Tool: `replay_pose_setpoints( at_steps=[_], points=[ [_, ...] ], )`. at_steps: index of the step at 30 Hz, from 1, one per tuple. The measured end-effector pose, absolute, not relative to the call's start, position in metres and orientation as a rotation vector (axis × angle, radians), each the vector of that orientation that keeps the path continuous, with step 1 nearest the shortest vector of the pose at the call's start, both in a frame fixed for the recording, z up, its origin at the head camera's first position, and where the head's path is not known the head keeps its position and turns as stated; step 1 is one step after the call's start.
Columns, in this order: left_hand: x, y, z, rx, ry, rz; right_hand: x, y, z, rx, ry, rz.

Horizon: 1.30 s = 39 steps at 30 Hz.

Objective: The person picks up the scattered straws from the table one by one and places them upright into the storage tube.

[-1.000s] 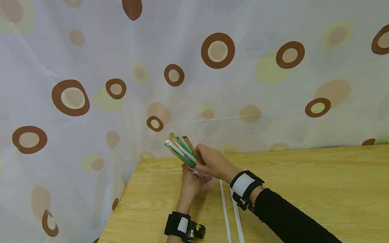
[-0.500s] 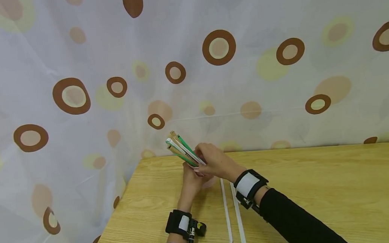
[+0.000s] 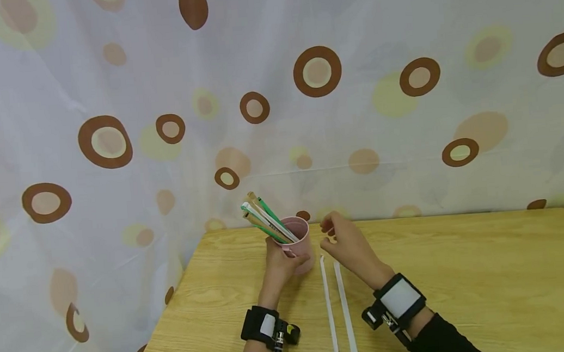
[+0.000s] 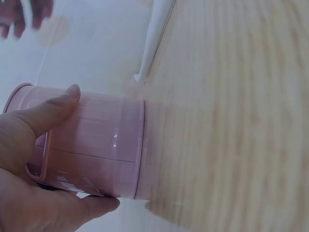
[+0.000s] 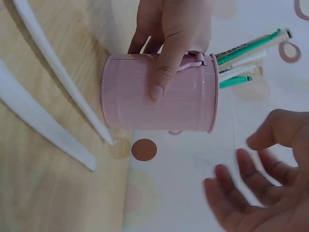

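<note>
My left hand (image 3: 280, 260) grips a pink metal cup (image 3: 303, 251) round its side, the thumb over the wall near the wire handle. Leaning out of the cup's left side are several slim paper-wrapped straws (image 3: 267, 220) in green, white and brown. The right hand (image 3: 348, 242) hovers just right of the cup with loosely bent fingers and nothing in them. In the right wrist view this hand (image 5: 260, 179) is apart from the cup's mouth. Two long white wrapped straws (image 3: 329, 309) (image 3: 347, 316) lie side by side on the table, right of the left forearm.
The wooden table (image 3: 466, 283) reaches far to the right. Behind it and along the left hangs a pale curtain (image 3: 272, 35) with brown and yellow spots. Each wrist wears a black strap (image 3: 400, 301) with a small camera.
The right hand has let go of the straws at the cup's mouth and drawn back to the right, showing the rim. The left hand has stayed on the cup.
</note>
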<state>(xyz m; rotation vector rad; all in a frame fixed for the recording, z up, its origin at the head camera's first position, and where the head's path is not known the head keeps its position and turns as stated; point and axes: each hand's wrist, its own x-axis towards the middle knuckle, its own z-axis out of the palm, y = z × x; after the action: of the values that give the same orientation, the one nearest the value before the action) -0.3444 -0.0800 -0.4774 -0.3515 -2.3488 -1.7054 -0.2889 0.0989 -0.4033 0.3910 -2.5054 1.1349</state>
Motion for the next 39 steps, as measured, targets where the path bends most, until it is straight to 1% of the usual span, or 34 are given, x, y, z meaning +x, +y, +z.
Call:
replay_pose_setpoints(
  at_steps=[6,13,20,28,39],
  points=[
    [-0.347,-0.078,-0.478,-0.338,-2.361,-1.688,-0.257,0.119,-0.42,0.147,-2.756,1.152],
    [-0.345,-0.076,-0.479,-0.355,-2.338,-1.718,-0.235,0.12,-0.439,0.114,-3.04,0.955],
    [-0.346,-0.076,-0.477,-0.362,-2.361,-1.686,-0.228,0.112,-0.446,0.127,-3.082,0.817],
    [-0.342,-0.079,-0.478,-0.338,-2.386,-1.689,-0.218,0.104,-0.454,0.048,-3.094,0.886],
    [-0.34,-0.079,-0.475,-0.339,-2.38,-1.682,-0.215,0.099,-0.456,0.064,-3.032,0.863]
  ],
)
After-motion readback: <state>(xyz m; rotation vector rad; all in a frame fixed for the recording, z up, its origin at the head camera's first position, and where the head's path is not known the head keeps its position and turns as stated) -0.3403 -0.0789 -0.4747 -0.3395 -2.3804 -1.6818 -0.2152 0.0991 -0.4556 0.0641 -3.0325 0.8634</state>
